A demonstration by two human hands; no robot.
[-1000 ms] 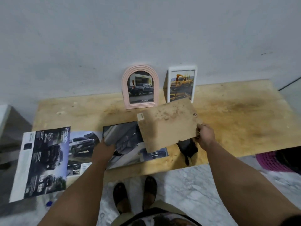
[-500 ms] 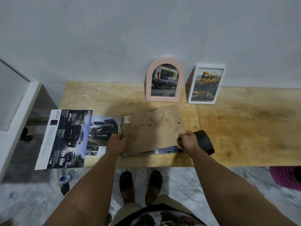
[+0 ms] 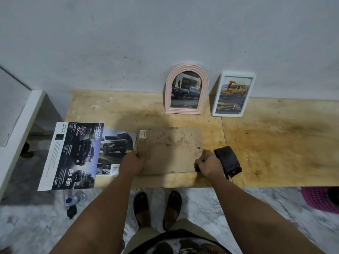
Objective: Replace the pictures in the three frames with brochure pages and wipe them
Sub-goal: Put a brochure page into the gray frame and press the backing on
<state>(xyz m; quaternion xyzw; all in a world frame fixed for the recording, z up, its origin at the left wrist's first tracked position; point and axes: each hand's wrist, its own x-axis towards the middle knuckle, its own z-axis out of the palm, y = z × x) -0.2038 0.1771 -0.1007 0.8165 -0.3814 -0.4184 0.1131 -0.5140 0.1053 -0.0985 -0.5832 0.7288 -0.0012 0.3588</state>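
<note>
A stained brown backing board (image 3: pixel 168 149) lies flat on the wooden table (image 3: pixel 275 143), covering a brochure page and the frame under it. My left hand (image 3: pixel 131 163) holds the board's left edge, fingers curled over it. My right hand (image 3: pixel 209 165) pinches its lower right corner. A pink arched frame (image 3: pixel 186 89) with a dark truck picture and a white rectangular frame (image 3: pixel 233 94) with a yellow truck picture lean upright against the wall. An open car brochure (image 3: pixel 77 154) lies at the left and overhangs the table's edge. A black cloth (image 3: pixel 227 159) lies just right of my right hand.
A white cabinet (image 3: pixel 16 121) stands at the far left. On the marble floor lie a plastic bottle (image 3: pixel 76 198) below the brochure and a purple basket (image 3: pixel 319 199) at the right. My feet stand at the table's front edge.
The backing board came down from a tilted, raised position and now lies flat over the page. Both hands followed it down. The camera shifted left.
</note>
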